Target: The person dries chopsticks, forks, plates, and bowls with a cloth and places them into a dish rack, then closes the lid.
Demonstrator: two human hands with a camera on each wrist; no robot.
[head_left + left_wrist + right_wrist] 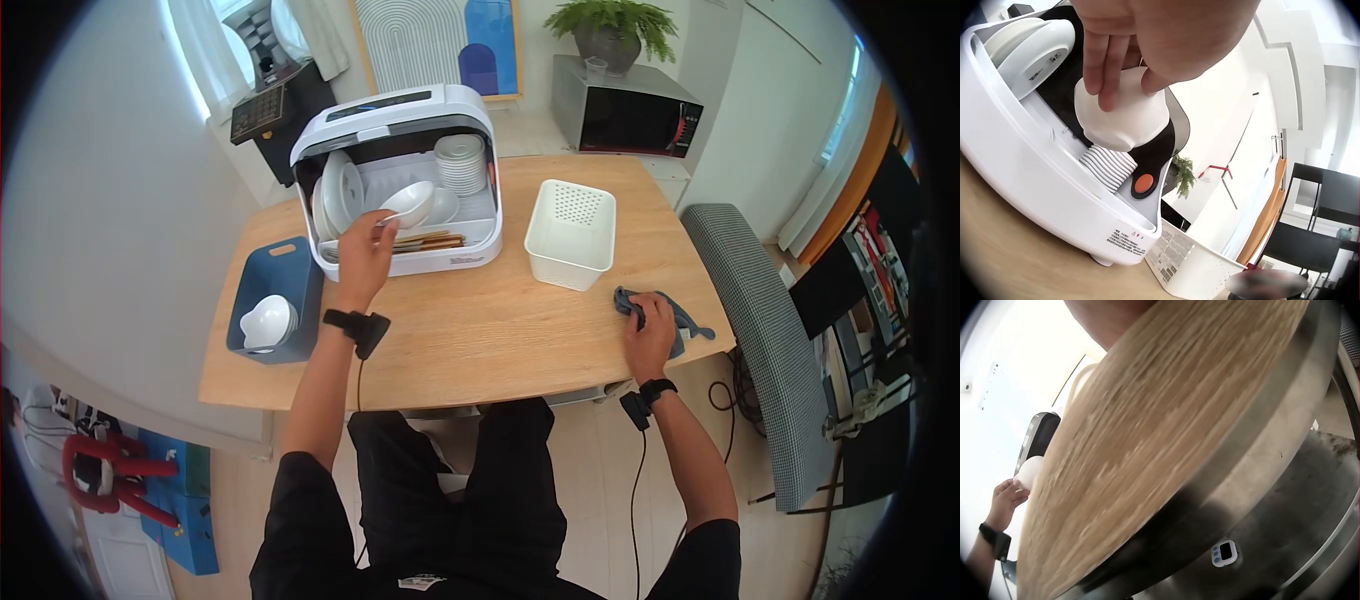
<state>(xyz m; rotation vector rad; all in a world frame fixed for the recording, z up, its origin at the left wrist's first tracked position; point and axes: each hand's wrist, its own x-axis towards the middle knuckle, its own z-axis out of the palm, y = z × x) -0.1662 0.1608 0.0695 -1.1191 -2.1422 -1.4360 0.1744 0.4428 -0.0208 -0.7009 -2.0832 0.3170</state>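
My left hand (368, 255) pinches a white bowl (412, 203) by its rim, fingers on one side and thumb on the other. The bowl is tilted over the front of an open white dish dryer (480, 232). In the left wrist view the bowl (1125, 119) overlaps the dryer's dark interior. Inside the dryer stand large white plates (343, 192), a stack of small dishes (461, 165) and chopsticks (440, 241) in the front tray. At the table's right side my right hand (652, 335) grips a bunched grey-blue cloth (688, 322); its fingers are largely hidden in the right wrist view.
Left of the dryer, a blue bin (280, 262) holds stacked white bowls (268, 322). A white perforated basket (568, 262) stands on the wooden table (460, 345) between the dryer and the cloth. Behind are a microwave (630, 118) and a potted plant (612, 35). A checkered seat (755, 330) borders the table's right.
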